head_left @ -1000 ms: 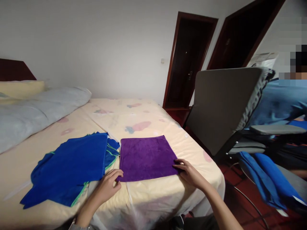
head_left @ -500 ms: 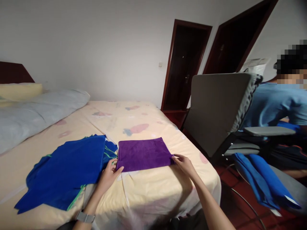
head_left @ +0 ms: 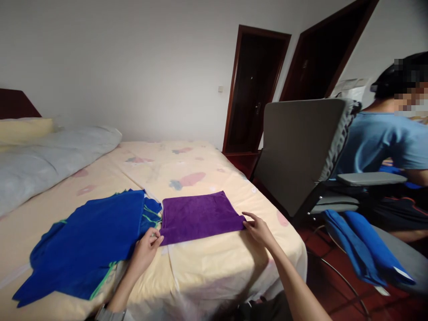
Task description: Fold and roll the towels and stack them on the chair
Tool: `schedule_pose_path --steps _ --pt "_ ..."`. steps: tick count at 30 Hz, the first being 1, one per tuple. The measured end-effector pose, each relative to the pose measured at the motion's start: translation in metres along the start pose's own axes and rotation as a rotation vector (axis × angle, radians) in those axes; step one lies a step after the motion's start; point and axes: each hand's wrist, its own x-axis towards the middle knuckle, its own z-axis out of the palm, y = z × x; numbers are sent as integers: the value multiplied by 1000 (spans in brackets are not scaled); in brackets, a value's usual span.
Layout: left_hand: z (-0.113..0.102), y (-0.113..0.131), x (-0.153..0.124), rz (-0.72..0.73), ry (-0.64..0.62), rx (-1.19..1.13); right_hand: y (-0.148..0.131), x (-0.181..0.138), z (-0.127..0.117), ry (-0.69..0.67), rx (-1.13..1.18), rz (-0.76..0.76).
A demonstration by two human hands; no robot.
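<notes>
A purple towel [head_left: 200, 215] lies folded in a flat rectangle near the front edge of the bed. My left hand [head_left: 147, 247] is closed at its near left corner, thumb and fingers pinched together on the cloth. At the near right corner my right hand [head_left: 260, 229] grips the edge between thumb and fingers. A narrow band of cloth runs along the near side between both hands. To the left, partly behind my left wrist, a loose pile of blue cloths [head_left: 90, 238] with green edging spreads over the sheet.
The bed [head_left: 190, 156] has a patterned cream sheet, with a grey bolster [head_left: 60, 149] at the far left. On the right stands a grey folding chair [head_left: 297, 147], where a person [head_left: 377, 138] in a light blue shirt sits. Folded blue towels [head_left: 371, 245] lie beside the chair.
The towel's near side now shows a band pulled out between my hands. My left hand has shifted slightly toward me and left, its fingers drawn together. The view has moved slightly.
</notes>
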Motion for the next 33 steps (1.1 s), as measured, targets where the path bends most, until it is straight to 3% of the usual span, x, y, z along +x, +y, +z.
schedule_pose_path --steps 5,9,11,14,17,20,23,27,33 --pt "3 1 -4 155 36 125 -7 -6 11 61 -259 -10" --pt "1 7 -9 359 192 417 -17 -8 12 253 -537 -184" --pt "3 18 -11 490 212 537 -29 -9 17 320 -585 -297" --pt "19 43 -7 710 79 605 -52 -14 41 254 -516 -496" --pt "46 62 2 856 -84 664 -71 -23 80 71 -505 -682" --pt "67 60 11 869 -163 686 -75 -29 109 -38 -524 -758" --pt "71 43 18 859 -233 640 -68 -28 110 -85 -519 -772" --pt "57 26 23 798 -356 538 -49 -18 81 -152 -509 -778" --pt "37 15 20 623 -412 390 -14 -6 35 -218 -444 -649"
